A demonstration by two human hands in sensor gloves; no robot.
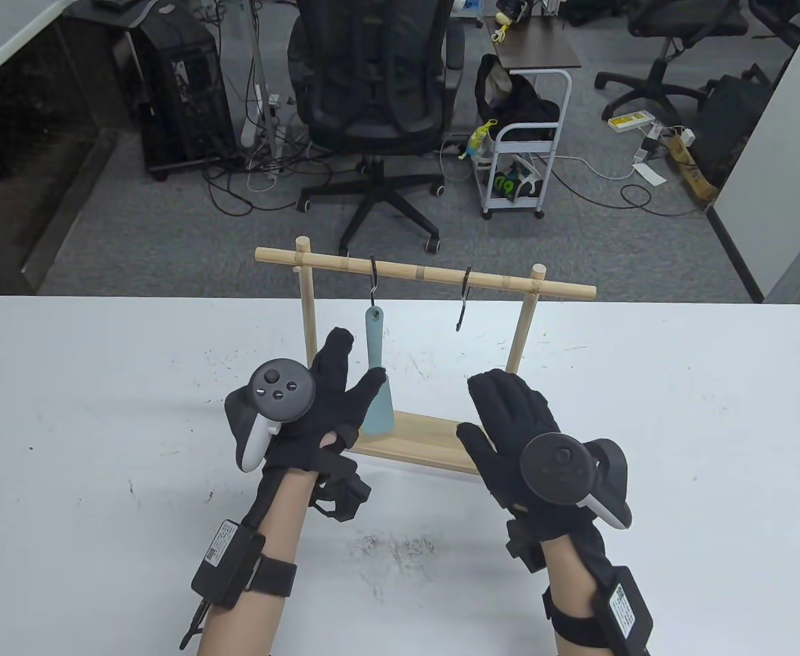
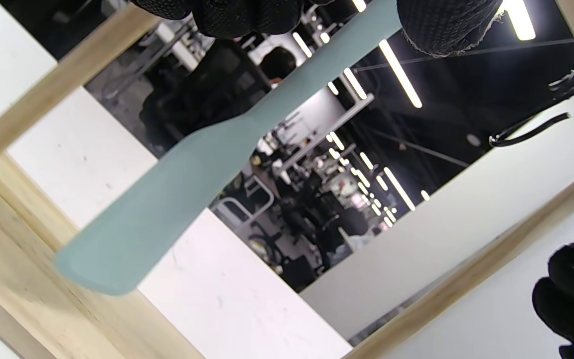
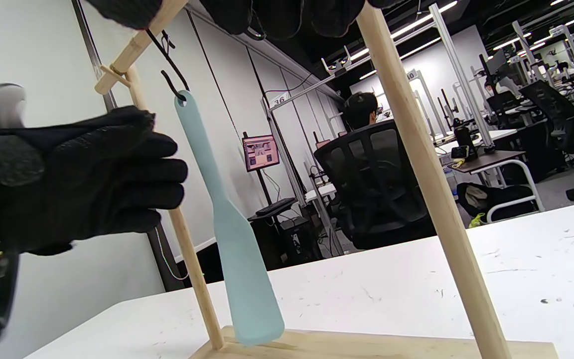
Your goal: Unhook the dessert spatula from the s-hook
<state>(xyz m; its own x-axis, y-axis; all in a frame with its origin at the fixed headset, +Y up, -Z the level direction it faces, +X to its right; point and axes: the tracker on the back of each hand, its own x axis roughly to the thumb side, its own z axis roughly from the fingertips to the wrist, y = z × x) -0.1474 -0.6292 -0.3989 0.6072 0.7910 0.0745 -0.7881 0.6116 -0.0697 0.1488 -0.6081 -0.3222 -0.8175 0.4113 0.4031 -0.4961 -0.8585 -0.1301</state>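
Note:
A pale teal dessert spatula hangs by its handle hole from the left black s-hook on a wooden rack's crossbar. Its blade tip is just above the rack's base board. My left hand is open, with its fingers spread beside the handle and its thumb close to the blade. In the right wrist view its fingers reach toward the spatula with a small gap. The left wrist view shows the spatula running between the fingers and thumb. My right hand is open and empty in front of the right post.
A second, empty s-hook hangs on the crossbar to the right. The rack's two upright posts stand on the base board on a white table. An office chair and a cart stand on the floor beyond the table.

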